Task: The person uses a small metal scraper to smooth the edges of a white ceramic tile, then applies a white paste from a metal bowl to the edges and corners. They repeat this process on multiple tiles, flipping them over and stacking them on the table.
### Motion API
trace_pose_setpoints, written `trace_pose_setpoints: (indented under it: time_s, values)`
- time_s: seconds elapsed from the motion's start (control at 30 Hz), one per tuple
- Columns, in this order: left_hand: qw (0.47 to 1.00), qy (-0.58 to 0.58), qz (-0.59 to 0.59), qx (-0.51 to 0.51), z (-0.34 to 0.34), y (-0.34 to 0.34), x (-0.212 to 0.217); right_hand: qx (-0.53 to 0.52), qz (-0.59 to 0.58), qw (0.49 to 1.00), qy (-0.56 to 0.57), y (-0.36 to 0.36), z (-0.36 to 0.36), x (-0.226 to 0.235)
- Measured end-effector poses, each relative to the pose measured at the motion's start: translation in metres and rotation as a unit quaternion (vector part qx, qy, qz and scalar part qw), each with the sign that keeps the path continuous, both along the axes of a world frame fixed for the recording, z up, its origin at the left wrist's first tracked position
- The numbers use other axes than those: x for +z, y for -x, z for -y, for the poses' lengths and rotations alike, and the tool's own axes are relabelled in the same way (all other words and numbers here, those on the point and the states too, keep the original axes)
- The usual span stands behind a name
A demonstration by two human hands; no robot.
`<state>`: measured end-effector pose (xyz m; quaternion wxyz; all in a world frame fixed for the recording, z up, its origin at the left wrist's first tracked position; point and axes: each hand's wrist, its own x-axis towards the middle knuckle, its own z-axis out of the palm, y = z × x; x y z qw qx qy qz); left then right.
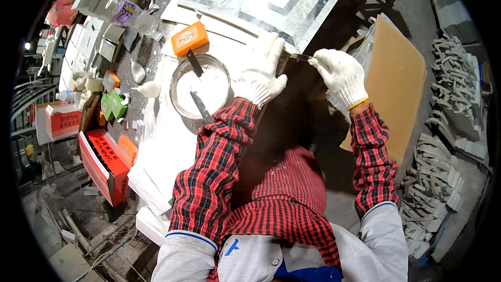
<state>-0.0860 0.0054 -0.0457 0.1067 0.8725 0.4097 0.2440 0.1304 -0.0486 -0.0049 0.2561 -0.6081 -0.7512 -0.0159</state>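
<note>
While the left hand (258,75) lies with fingers spread flat on the dark slab (292,109), the right hand (339,75) pinches a thin blade (300,57) between closed fingers.

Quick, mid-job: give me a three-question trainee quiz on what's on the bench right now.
1. True or false: both hands wear white knit gloves.
2. What lies in the round bowl? A) white powder B) red paint C) nails
3. Which hand pinches the thin dark blade?

Key:
1. True: left hand and right hand are gloved.
2. A, with a dark scraper resting in it.
3. The right hand, by its fingertips; the left hand steadies the dark slab.
</note>
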Motion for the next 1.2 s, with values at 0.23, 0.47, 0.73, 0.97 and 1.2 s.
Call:
trace_pose_setpoints:
  time_s: [0.23, 0.47, 0.73, 0.97, 1.2]
  values:
    - [1.000, 0.002, 0.029, 0.006, 0.002, 0.005, 0.005, 0.083, 0.283, 0.955, -0.021, 0.019, -0.033, 0.035]
    - [0.999, 0.006, 0.035, 0.004, -0.002, 0.007, -0.008, 0.095, 0.371, 0.924, 0.012, 0.034, -0.020, 0.042]
    - [1.000, 0.012, 0.024, 0.007, -0.002, 0.006, -0.010, 0.068, 0.305, 0.945, 0.101, 0.031, 0.026, 0.064]
    - [0.999, 0.005, 0.037, 0.002, -0.004, 0.005, -0.010, 0.023, 0.275, 0.960, 0.047, 0.037, 0.027, 0.044]
    - [0.999, 0.012, 0.046, 0.009, -0.004, 0.006, -0.011, 0.060, 0.317, 0.946, -0.010, 0.049, -0.006, 0.028]
